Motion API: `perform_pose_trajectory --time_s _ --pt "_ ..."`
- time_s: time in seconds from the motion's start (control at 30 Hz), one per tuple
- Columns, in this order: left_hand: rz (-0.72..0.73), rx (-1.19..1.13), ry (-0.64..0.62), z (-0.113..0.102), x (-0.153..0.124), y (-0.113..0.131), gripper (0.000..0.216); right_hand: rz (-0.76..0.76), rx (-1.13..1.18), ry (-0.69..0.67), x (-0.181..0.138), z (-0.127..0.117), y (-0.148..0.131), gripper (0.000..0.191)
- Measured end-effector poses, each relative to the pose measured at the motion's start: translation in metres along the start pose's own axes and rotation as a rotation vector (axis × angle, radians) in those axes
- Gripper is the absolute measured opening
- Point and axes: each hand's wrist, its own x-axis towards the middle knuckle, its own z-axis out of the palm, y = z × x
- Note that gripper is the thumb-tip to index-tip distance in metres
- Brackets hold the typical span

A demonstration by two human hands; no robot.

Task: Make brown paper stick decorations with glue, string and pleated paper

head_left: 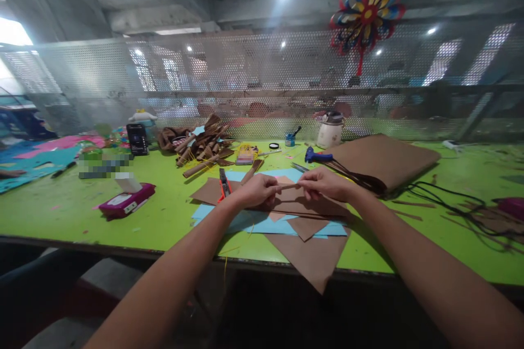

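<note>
Head view | left hand [258, 191] and right hand [323, 183] pinching a slim brown strip [290, 186] between them | careful, one uneven twist could crease it!

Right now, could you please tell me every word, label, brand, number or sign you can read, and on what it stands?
No text can be read with certainty.
Phone screen: marks too small to read.
Purple tissue pack: markings too blurred to read.

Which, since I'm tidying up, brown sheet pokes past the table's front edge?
The large pointed sheet partly under the blue paper; the other brown sheets lie within the green tabletop.
</note>
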Motion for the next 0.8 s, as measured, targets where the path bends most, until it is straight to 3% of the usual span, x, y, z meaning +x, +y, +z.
perform_pose_trajectory --time_s 0.13,0.27,0.33,0.5,0.6,0.67,0.8 --pt "-0.043 0.046 0.042 -0.004 0.001 -0.007 0.030 0.009 0.018 0.071 0.002 -0.009 0.013 0.031" --pt "0.015 0.098 0.092 -0.007 0.004 -0.011 0.031 -0.038 -0.015 0.374 0.007 -0.012 0.017 0.034" --pt "0.082 0.117 0.080 -0.005 0.005 -0.011 0.030 -0.115 -0.103 0.436 0.007 -0.009 0.013 0.033" --pt "0.184 0.193 0.105 0.001 0.007 -0.012 0.031 -0.178 -0.288 0.202 0.007 0.007 0.003 0.031" --pt "0.174 0.232 0.167 -0.001 0.010 -0.016 0.033 -0.159 -0.311 0.199 0.008 0.011 0.004 0.035" --pt "0.141 0.225 0.261 -0.007 0.012 -0.019 0.036 -0.179 -0.317 0.223 0.009 0.010 0.007 0.035" --pt "-0.021 0.372 0.604 -0.029 0.013 -0.028 0.034 -0.159 -0.417 0.233 0.011 0.007 0.012 0.033"
